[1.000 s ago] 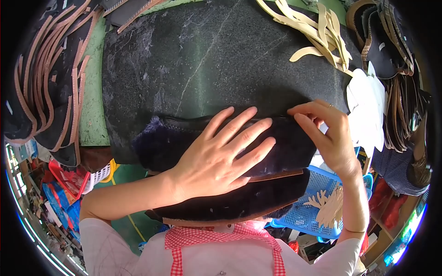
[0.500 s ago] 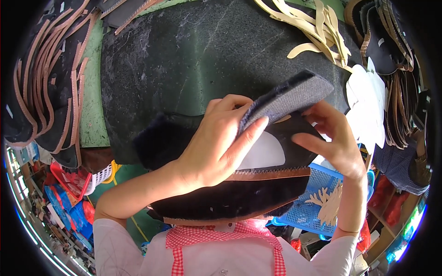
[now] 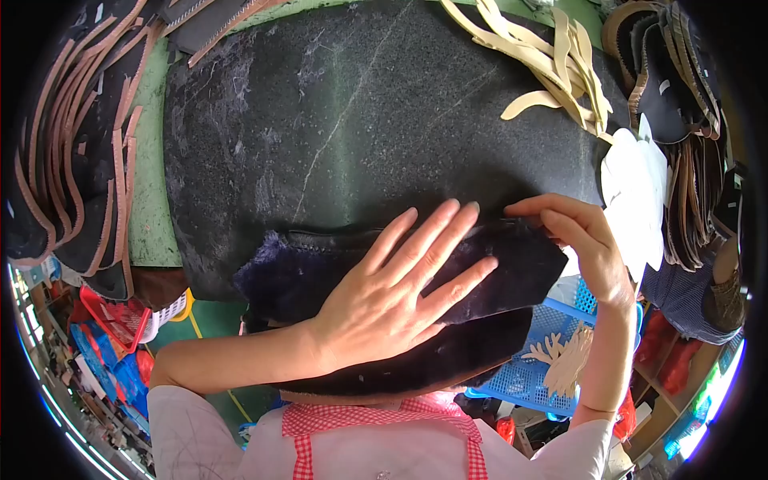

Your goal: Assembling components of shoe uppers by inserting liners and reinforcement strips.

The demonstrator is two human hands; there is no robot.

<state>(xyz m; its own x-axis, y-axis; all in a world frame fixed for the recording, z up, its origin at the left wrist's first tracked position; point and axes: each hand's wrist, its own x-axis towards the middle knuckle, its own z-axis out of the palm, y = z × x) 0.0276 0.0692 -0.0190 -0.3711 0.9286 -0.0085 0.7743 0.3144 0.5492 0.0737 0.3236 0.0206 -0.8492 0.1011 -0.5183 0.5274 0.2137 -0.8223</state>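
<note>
A dark navy plush piece [image 3: 520, 268] lies fur side up along the near edge of the black work slab [image 3: 360, 120]. My left hand [image 3: 384, 300] rests flat on it, fingers spread. At its far right edge, my right hand [image 3: 588, 240] grips the piece with bent fingers; part of that grip is hidden. Below, nearer to me, a second dark plush piece [image 3: 480, 348] with a brown border hangs over the edge above my checked apron. The white patch and zigzag seam seen earlier are now covered.
Cream strips [image 3: 552, 68] and white cut-outs [image 3: 628, 192] lie at the right. Brown-edged dark pieces are stacked at left [image 3: 64, 152] and right [image 3: 680, 76]. Beneath the bench edge, a blue basket [image 3: 532, 376] holds beige cut-outs [image 3: 568, 364]; a red basket [image 3: 120, 316] is at left.
The plush piece was folded up with its grey backing showing; now it lies down, fur up. My left hand went from gripping the fold to lying flat. My right hand closed on the edge.
</note>
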